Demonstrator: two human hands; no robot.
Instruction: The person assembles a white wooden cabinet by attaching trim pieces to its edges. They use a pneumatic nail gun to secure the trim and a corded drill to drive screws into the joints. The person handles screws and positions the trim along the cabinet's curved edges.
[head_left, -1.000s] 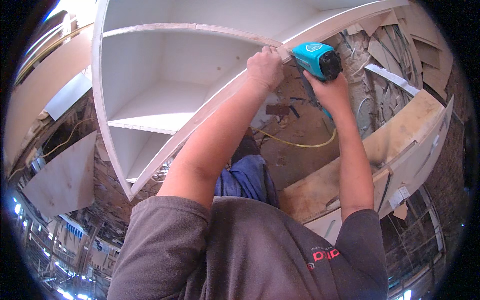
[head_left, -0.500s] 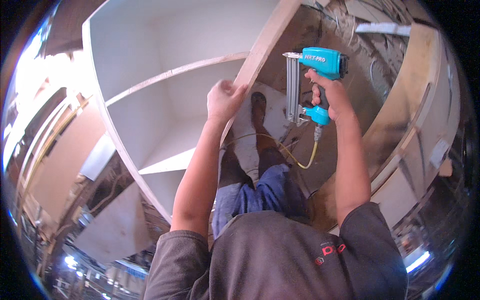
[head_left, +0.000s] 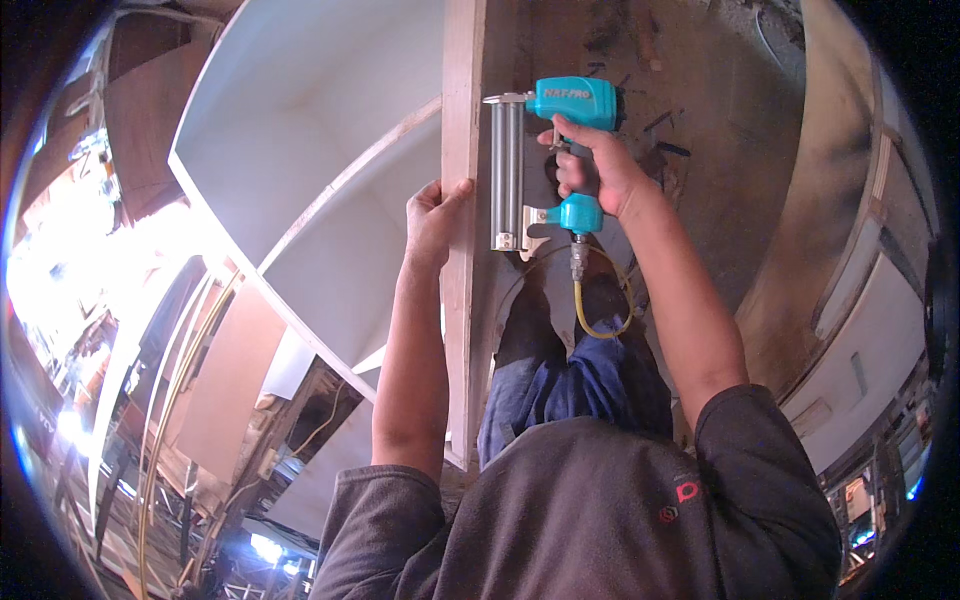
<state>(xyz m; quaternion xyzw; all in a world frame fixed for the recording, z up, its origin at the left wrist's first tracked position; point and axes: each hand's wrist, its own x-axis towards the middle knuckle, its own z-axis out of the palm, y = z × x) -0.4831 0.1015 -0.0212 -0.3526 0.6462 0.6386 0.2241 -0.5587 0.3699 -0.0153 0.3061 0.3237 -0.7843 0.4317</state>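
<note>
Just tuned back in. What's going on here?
A person's right hand holds a teal nail gun by its handle, a yellow hose running from its base. The left hand grips the wooden front edge of a white cabinet. The gun's nose is close beside that edge; whether they touch is unclear.

Cabinet (head_left: pixel 310 110) placed at left, divider (head_left: pixel 350 190) set across inside it, edge strip (head_left: pixel 461 110) run along its right side. Left-hand fingers (head_left: pixel 425 200) hooked on strip. Nail gun (head_left: pixel 578 103) held at strip's right by right-hand fingers (head_left: pixel 570 172), nose pointed left, contact unclear. Hose (head_left: pixel 582 305) hung below gun, looped over legs (head_left: pixel 535 335); long panel (head_left: pixel 825 130) stood far right, boards (head_left: pixel 225 370) far left
</note>
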